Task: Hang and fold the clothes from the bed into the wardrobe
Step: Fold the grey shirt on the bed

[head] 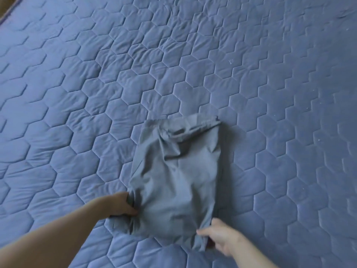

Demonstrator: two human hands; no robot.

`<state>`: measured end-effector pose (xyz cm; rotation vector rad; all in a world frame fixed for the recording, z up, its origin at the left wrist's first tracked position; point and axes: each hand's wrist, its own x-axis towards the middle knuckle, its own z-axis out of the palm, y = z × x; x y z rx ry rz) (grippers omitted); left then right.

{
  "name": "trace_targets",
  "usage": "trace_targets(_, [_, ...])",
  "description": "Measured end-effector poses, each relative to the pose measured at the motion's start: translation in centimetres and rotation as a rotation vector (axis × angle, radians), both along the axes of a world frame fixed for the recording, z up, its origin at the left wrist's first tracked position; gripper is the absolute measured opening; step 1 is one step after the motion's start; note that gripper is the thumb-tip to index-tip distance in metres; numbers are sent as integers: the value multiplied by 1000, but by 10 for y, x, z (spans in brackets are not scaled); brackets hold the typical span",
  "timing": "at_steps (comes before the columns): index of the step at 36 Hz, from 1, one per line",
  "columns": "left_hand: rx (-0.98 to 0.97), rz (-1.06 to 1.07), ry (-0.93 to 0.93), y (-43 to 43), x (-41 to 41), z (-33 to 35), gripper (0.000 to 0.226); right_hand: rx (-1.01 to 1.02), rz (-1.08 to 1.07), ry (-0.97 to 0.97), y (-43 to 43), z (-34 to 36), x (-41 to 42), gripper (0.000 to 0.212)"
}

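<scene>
A folded grey garment (177, 180) lies on the blue quilted bed (173, 64), its waistband end pointing away from me. My left hand (120, 206) grips the garment's near left corner, with the fingers tucked under the cloth. My right hand (220, 235) pinches the near right corner between thumb and fingers. The garment's near edge looks slightly lifted and blurred. No wardrobe is in view.
The bedspread with its hexagon stitching fills nearly the whole view. A strip of brown floor (5, 6) shows past the bed's edge at the top left.
</scene>
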<state>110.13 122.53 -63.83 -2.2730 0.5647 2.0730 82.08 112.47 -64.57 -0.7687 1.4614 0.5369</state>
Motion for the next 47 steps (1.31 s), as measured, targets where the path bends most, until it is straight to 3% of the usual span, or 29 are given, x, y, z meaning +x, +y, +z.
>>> trace_targets(2, [80, -40, 34, 11, -3, 2, 54, 56, 3, 34, 16, 3, -6, 38])
trace_targets(5, [74, 45, -23, 6, 0, 5, 51, 3, -123, 29, 11, 4, -3, 31])
trace_targets(7, [-13, 153, -99, -9, 5, 3, 51, -118, -259, 1, -7, 1, 7, 24])
trace_targets(11, [-253, 485, -206, -52, 11, -1, 45, -270, -475, -111, -50, -6, 32, 50])
trace_targets(13, [-354, 585, -265, -75, 14, -4, 43, -399, -513, -136, -70, -7, 44, 45])
trace_targets(16, [-461, 731, -295, -105, 19, -12, 60, -573, -559, -171, -96, -8, 64, 38])
trace_targets(20, [-563, 584, -454, -131, 26, -18, 83, -716, -545, -154, -125, -10, 85, 60])
trace_targets(24, [-592, 330, -574, -147, 34, -20, 65, -825, -417, -167, -144, -12, 93, 17])
trace_targets(27, [-628, 504, -414, -159, 45, -14, 41, -868, -457, -214, -156, -11, 93, 29])
trace_targets(31, [-685, 694, -280, -164, 63, -5, 32, -955, -555, -235, -170, -4, 86, 38])
trace_targets(33, [-672, 619, -357, -165, 64, -5, 36, -937, -514, -207, -175, -2, 86, 29])
trace_targets(34, [-650, 534, -431, -165, 63, -7, 44, -897, -478, -193, -175, 0, 88, 13])
trace_targets(36, [-565, 301, -605, -161, 57, -13, 64, -863, -304, -38, -172, 1, 88, 43])
trace_targets(38, [-533, 49, -785, -153, 44, -11, 73, -1037, 3, 189, -164, 0, 84, 52])
trace_targets(40, [-708, -188, -870, -146, 26, -9, 62, -1231, 209, 166, -151, 3, 85, 32])
trace_targets(42, [-875, -362, -780, -146, 8, -7, 31, -1233, 379, 50, -139, 2, 88, 12])
trace_targets(44, [-857, -485, -579, -153, -6, -2, 9, -1181, 536, -6, -133, -1, 93, 8])
trace_targets(47, [-795, -558, -462, -172, -15, -6, 17, -1171, 587, -37, -136, -2, 98, 24])
